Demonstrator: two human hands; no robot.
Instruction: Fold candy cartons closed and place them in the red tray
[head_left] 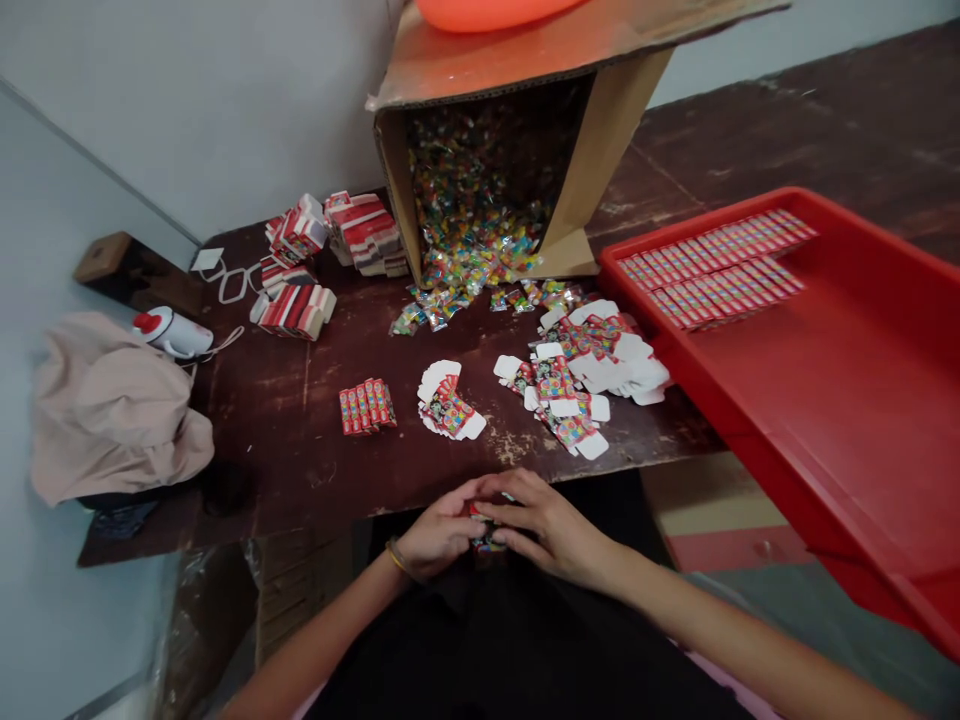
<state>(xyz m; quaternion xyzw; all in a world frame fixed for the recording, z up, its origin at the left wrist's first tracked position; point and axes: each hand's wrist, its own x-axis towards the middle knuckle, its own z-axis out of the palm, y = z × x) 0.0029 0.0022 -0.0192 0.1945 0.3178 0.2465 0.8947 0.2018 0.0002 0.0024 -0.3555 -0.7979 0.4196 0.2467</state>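
Note:
Close to my body, just off the table's front edge, both hands meet around a small printed candy box [489,545]. My left hand [441,530] grips it from one side, thumb on its top. The fingers of my right hand [551,525] close over the other side and cover much of the box, so its flaps cannot be made out. On the table ahead lie a fanned stack of flat candy cartons [450,405] and a short row of filled-out candy boxes [366,407]. A larger heap of flat cartons [592,360] spreads to the right.
A cardboard carton [611,140] on its side spills wrapped candies [472,260]. The red tray [840,400] at right holds two rows of boxes [720,255]. Bundled cartons [367,230], a white bottle [176,333], a wooden block [135,270] and beige cloth [120,400] are at left.

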